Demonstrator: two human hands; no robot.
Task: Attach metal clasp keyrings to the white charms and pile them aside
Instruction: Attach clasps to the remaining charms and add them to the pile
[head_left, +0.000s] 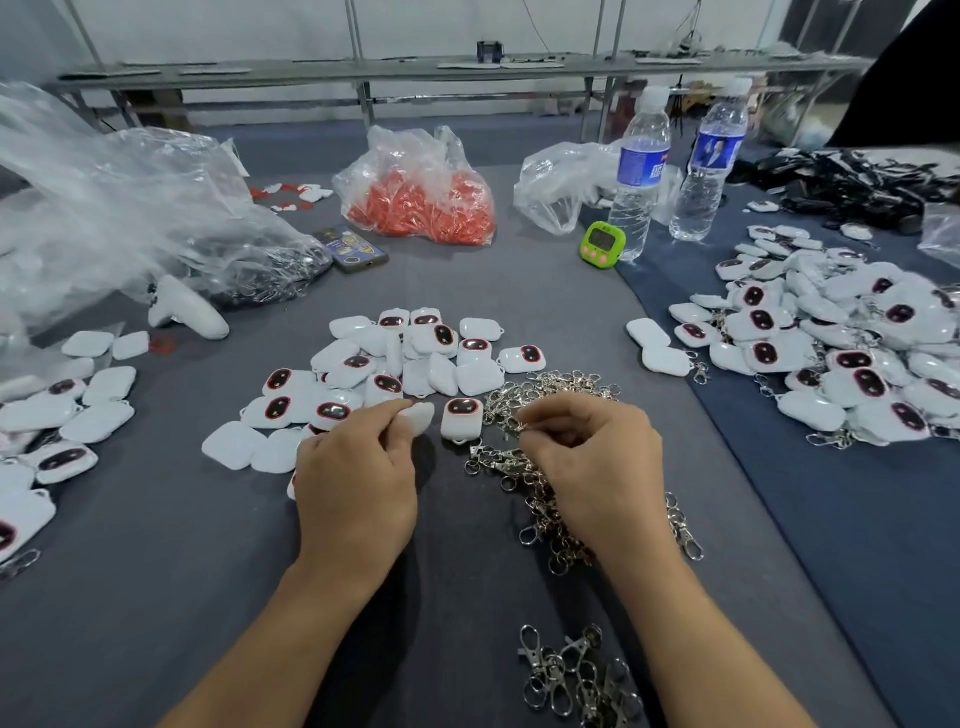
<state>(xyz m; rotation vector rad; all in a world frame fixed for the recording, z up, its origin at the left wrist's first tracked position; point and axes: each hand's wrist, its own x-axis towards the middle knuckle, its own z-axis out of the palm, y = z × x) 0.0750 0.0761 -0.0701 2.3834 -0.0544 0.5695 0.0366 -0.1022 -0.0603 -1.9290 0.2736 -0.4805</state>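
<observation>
Three crinkled clear plastic bags on the grey felt table (156, 545): middle bag (410, 150) holds orange pieces (421, 210), left bag (130, 208) dark metal rings (280, 275), right bag (556, 187) contents unreadable. Two clear water bottles (640, 171) beside a green timer (602, 245). My left hand (358, 483) pinches a smooth white rounded-square charm (418, 415). My right hand (592, 457), apart from it, pinches a silver metal clasp keyring (519, 425) over the tangled clasp heap (545, 389). Clasped charms pile (831, 353) at right.

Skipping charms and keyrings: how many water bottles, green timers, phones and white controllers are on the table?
Water bottles: 2
Green timer: 1
Phone: 1
White controller: 1
Total: 5
</observation>
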